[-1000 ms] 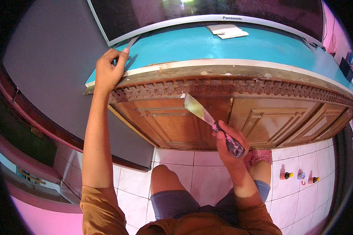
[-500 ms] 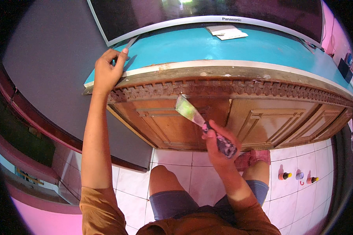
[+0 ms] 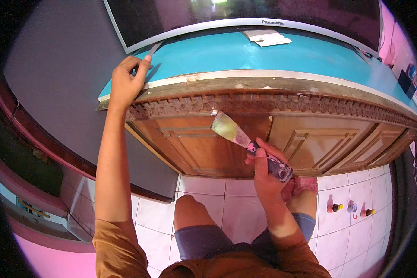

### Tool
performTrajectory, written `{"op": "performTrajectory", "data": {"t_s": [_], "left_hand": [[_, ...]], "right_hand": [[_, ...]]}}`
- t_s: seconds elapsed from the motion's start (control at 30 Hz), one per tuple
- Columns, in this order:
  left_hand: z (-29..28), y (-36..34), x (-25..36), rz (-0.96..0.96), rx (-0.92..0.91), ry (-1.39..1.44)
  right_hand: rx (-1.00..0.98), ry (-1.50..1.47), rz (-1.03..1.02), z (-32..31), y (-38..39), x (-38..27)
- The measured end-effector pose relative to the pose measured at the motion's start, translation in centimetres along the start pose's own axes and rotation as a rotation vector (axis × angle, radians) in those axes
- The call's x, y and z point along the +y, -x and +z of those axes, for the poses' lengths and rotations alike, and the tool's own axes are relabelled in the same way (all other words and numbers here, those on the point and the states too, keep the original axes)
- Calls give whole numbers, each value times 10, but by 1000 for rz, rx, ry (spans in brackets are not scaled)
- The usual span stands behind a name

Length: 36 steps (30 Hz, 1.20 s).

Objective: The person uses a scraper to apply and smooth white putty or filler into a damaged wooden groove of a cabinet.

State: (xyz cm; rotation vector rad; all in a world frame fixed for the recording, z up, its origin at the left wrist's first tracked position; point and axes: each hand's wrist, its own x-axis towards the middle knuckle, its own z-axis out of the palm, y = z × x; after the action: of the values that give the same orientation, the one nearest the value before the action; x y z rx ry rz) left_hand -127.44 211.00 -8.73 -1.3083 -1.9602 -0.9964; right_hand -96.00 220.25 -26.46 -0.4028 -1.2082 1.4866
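My right hand (image 3: 267,169) is wrapped around the dark, pink-patterned handle of a putty knife (image 3: 231,130). Its wide metal blade, whitish and greenish, points up and left in front of the wooden cabinet (image 3: 250,160), beside a small white spot under the carved trim. Whether the blade touches the wood I cannot tell. At the cabinet's left corner, my left hand (image 3: 129,79) rests on the edge of the blue top (image 3: 194,55). Its fingers are bent, with a gap between them and the thumb, whose tip is by the silver TV foot (image 3: 155,49).
A silver-framed television (image 3: 245,23) stands on the blue top, with white papers (image 3: 267,38) before it. To the left is a dark grey panel (image 3: 55,83). Small yellow-capped bottles (image 3: 335,208) and a clear container (image 3: 352,208) stand on the tiled floor at right.
My right hand has moved a little right and tilted the putty knife flatter, so the blade is slightly further right, away from the white spot. My left hand stays in place.
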Motion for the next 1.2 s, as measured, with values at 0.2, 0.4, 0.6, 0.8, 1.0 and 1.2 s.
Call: {"op": "performTrajectory", "data": {"t_s": [0.2, 0.4, 0.6, 0.8, 1.0, 1.2], "left_hand": [[-1, -1, -3, 8, 8, -12], [0, 1, 0, -2, 7, -27], [-2, -2, -3, 27, 16, -11], [3, 0, -3, 32, 14, 12], [-3, 1, -3, 2, -8, -40], [-3, 0, 1, -16, -25, -54]], "right_hand": [[9, -15, -48, -26, -11, 1], [-65, 99, -73, -11, -2, 8], [-109, 175, -192, -23, -7, 14], [-162, 224, -242, -39, -15, 9], [-317, 418, -480, -32, -20, 14], [-41, 26, 22, -33, -8, 4]]}}
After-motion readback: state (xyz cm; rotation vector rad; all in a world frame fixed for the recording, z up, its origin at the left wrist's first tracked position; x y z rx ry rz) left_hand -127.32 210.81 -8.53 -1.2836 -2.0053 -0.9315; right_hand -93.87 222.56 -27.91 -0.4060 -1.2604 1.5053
